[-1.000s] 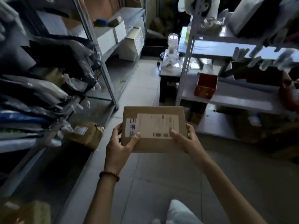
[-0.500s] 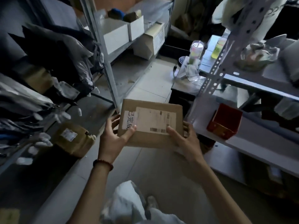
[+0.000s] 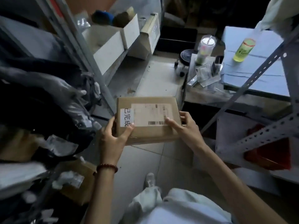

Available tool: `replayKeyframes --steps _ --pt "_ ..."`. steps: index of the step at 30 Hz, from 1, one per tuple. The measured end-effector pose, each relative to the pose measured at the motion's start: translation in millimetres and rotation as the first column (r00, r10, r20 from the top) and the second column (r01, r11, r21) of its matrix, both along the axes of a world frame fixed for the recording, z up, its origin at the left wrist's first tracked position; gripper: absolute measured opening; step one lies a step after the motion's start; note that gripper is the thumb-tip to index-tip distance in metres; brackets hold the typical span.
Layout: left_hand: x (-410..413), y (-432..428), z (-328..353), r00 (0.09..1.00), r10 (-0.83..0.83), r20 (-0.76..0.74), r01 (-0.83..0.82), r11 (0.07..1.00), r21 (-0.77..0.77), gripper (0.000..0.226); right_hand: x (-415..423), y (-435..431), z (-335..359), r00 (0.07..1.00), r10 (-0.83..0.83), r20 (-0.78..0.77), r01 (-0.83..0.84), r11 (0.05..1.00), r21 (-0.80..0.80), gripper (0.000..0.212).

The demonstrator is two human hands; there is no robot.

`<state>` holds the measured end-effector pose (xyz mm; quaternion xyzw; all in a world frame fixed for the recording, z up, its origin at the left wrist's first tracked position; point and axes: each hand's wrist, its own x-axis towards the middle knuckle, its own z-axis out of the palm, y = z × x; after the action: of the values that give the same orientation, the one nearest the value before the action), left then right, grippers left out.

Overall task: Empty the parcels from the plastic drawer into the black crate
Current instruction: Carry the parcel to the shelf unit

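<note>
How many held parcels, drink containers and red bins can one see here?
Held parcel: 1
Drink containers: 2, cup and bottle
Red bin: 1
Total: 4

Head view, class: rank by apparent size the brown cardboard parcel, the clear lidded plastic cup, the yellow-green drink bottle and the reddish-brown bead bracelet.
1. brown cardboard parcel, nearest the camera.
2. clear lidded plastic cup and yellow-green drink bottle: look alike, both farther off, unranked.
3. reddish-brown bead bracelet.
</note>
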<state>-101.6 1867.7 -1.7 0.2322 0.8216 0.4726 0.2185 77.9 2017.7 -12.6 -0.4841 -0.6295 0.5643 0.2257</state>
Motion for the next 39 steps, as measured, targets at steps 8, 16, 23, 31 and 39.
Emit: replayKeyframes --steps 8,16,23,31,39 --pt "-74.4 167.0 -7.4 0.986 -0.166 0.033 0.166 0.986 -0.013 0.058 -53.3 122.9 -5.3 0.975 -0.223 0.006 0.222 0.974 0.029 0.051" --pt "-138.7 345.6 -5.3 0.97 -0.243 -0.003 0.243 0.969 -0.051 0.061 -111.4 291.9 -16.4 0.953 -0.301 -0.023 0.301 0.954 -0.008 0.054" --pt "-194.6 471.8 5.0 0.964 -0.267 0.011 0.267 0.958 -0.102 0.07 -161.3 423.5 4.3 0.967 -0.251 -0.04 0.253 0.966 0.061 0.061" --pt "-263.5 624.0 -15.8 0.905 -0.426 0.019 0.42 0.881 -0.217 0.069 -217.4 568.2 -23.4 0.965 -0.261 0.041 0.26 0.965 0.017 0.069" --pt "-336.5 786.5 -6.2 0.857 -0.51 0.074 0.515 0.838 -0.183 0.066 -283.0 706.2 -21.4 0.935 -0.353 0.018 0.354 0.935 -0.016 0.048"
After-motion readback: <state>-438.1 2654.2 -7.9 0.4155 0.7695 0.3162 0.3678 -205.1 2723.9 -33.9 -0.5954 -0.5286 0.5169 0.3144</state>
